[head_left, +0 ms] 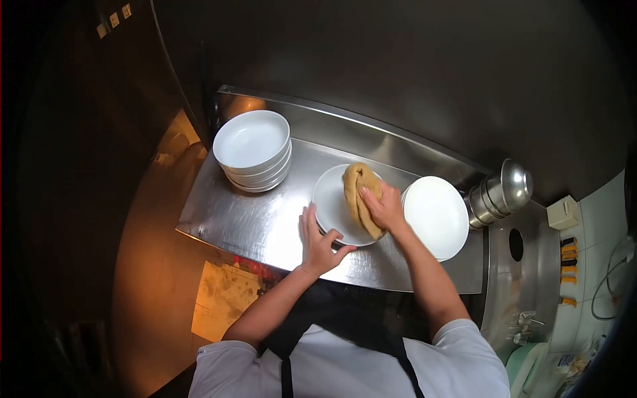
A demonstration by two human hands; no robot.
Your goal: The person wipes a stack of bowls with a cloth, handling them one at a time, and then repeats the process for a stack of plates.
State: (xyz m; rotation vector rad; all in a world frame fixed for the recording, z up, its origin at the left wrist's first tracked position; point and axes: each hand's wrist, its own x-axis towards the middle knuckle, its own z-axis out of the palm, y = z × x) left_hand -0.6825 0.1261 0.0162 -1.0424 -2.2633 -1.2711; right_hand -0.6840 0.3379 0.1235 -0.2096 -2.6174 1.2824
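In the middle of the steel counter lies a round white plate (pixel 330 199). A folded tan cloth (pixel 362 202) is bunched in my right hand (pixel 386 208), whose fingers close around it and press it onto the plate's right half. My left hand (pixel 320 247) grips the plate's near-left rim, with some fingers along the edge and the thumb in front. To the left rises a stack of deep white bowls (pixel 252 140). Close beside my right hand is a stack of white plates (pixel 436 215), partly behind my forearm.
The steel counter (pixel 265 219) has a raised back ledge (pixel 371 132). Nested metal bowls (pixel 507 189) lean at the right end, near a steel sink unit (pixel 507 278) with a dark round hole. Orange-and-black-handled tools (pixel 568 261) line the tiled right wall. Stained cardboard (pixel 225 298) lies below, at left.
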